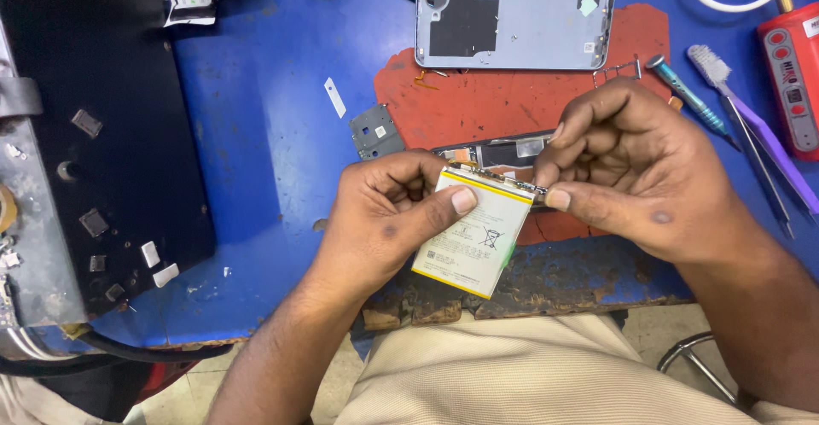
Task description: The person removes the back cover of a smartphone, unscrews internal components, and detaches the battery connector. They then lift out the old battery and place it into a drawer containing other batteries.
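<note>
The left hand (388,212) is closed around a flat white battery (473,237) with yellow edges, thumb pressed on its face. The right hand (631,173) pinches the battery's top edge with its thumb and fingertips. The battery is held up over the near edge of the blue bench (256,135). Beyond the battery lies a red mat (495,101), and past that a grey phone back cover (516,20). To the battery's right lie a purple brush (751,126) and tweezers (763,173).

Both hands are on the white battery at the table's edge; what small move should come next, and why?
Probably peel the connector strip a little further. The left hand pinches the battery by its yellow-edged top, and the right hand's fingertips grip the thin strip along that top edge, so the left should hold steady.
</note>
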